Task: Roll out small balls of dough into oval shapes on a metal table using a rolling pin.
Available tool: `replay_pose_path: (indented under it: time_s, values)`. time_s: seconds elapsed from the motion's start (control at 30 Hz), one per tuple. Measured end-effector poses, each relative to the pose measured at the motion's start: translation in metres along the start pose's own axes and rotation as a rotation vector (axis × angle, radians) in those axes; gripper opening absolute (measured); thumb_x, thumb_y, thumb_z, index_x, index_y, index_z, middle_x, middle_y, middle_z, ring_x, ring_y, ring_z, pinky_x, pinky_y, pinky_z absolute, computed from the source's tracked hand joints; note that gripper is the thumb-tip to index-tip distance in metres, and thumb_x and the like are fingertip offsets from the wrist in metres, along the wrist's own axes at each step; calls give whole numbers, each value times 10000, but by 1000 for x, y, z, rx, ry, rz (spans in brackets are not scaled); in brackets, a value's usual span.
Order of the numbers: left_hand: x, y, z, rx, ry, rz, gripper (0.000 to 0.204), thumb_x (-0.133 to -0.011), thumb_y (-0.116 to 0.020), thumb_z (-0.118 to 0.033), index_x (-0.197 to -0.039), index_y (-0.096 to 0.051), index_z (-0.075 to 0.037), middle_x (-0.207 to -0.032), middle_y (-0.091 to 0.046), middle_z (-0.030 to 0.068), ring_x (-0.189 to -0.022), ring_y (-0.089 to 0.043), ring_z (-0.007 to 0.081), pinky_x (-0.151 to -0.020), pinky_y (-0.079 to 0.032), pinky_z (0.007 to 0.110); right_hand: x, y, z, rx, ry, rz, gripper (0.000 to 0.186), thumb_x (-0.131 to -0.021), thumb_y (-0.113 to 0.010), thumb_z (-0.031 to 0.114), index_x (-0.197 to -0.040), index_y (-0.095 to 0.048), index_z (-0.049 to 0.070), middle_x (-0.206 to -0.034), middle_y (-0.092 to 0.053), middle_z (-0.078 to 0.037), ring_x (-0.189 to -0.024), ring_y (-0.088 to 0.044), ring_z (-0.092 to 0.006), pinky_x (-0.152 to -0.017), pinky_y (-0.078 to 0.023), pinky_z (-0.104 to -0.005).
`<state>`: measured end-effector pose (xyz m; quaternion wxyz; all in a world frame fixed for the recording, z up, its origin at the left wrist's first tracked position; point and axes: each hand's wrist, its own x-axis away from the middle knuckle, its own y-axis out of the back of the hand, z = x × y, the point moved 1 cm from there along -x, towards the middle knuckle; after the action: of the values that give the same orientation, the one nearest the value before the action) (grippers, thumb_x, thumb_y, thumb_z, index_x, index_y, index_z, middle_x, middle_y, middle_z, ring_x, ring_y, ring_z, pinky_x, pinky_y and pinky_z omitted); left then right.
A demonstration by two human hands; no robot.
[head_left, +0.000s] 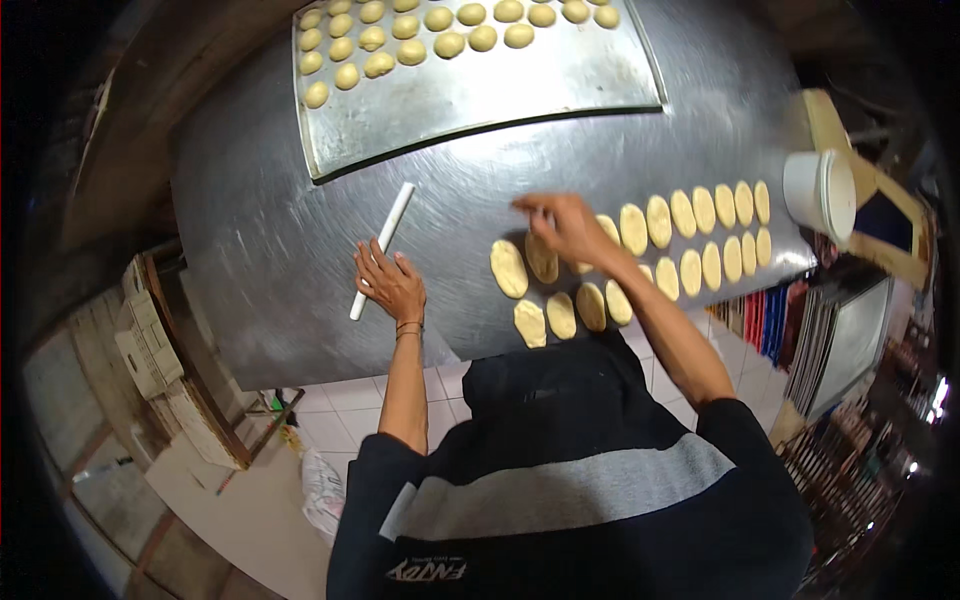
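My left hand [391,283] lies palm down across a slim white rolling pin [398,215], its fingers stretched out rather than wrapped round it. The pin rests at a slant on the metal tabletop. Over the left end of the flattened dough pieces [508,269] hovers my right hand [565,230], index finger extended to the left and nothing visible in it. It partly hides a dough oval [542,258] beneath. The flat ovals run in two rows to the right; the one nearest the front left, a dough piece [530,324], has an uneven outline.
A large metal tray [480,105] with rows of round dough balls [410,52] sits at the back of the metal table [240,270]. A white bucket [819,195] stands at the right edge. Below right, flat trays [850,340] lean upright together. A plastic bag [322,490] is on the floor.
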<state>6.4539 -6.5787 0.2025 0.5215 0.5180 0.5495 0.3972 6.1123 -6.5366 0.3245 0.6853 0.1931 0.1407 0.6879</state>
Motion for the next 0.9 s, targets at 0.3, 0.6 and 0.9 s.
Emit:
replay_pose_path:
  time_s: [0.3, 0.6, 0.9]
  values:
    - [-8, 5, 2, 39, 75, 85, 516, -1027, -543, -239, -1508, -532, -54, -1646, -444, 189, -1563, -337, 359, -1213, -259, 535, -289, 59, -117, 770, 199, -295, 542, -956, -736, 323, -1465, -606, 190, -1356, -632, -174, -1224, -626, -403, -975, -510, -626]
    - [-7, 6, 3, 44, 44, 42, 525, -1025, -550, -233, -1516, -528, -51, -1652, -440, 181, -1565, -337, 353, -1218, -251, 533, -226, 27, -40, 242, -94, -322, 368, -856, -736, 308, -1108, -710, 40, -902, -759, -187, -845, -741, -368, -781, -576, -479]
    - [-5, 9, 5, 48, -6, 1, 504, -1000, -578, -141, -1503, -543, -110, -1537, -528, 169, -1470, -433, 338, -1176, -315, 517, 23, -108, 121, -204, -14, -210, 274, -889, -727, 84, -1145, -663, 10, -897, -679, -142, -632, -632, -227, -579, -493, -353]
